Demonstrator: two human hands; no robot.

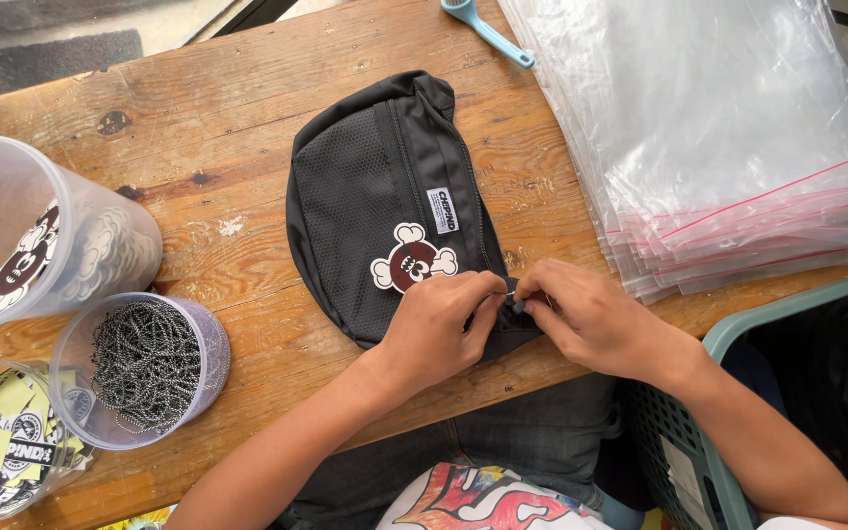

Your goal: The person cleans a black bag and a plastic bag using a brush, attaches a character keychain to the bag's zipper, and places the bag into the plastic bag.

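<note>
Black waist bag [385,196] lies flat on the wooden table [208,147], mesh front panel up, near end at the table edge — that puts the zipper end right under both hands. Left hand [434,329] rests on the lower part of the bag, fingers curled narrow, thumb and forefinger pinched on something thin and shiny, looks like a small ball chain. Right hand [586,319] meets it from the other side, fingertips pinched tight on the same spot at what seems to be the zipper pull [520,305]; too small to tell just what is gripped. Both hands are pinched, not spread.

A die-cut tag [413,259], cartoon face on crossed bones in maroon and cream, lies on the mesh just above the left hand, probably hung from that chain. Small white label is sewn beside the zipper.

Materials: bag is matte woven fabric plus open mesh, soft and slack. Table is worn planks, scratched, with knots.

Left of the bag are three clear plastic tubs — one with more cartoon tags [22,260], one full of metal ball chains [144,363], one with yellow and black stickers [12,447]. At upper right is a stack of clear zip bags [728,147] with red seal lines, glossy and crinkled. Light blue plastic handle [488,29] at top edge. Teal plastic basket [728,422] stands beside the right forearm.
</note>
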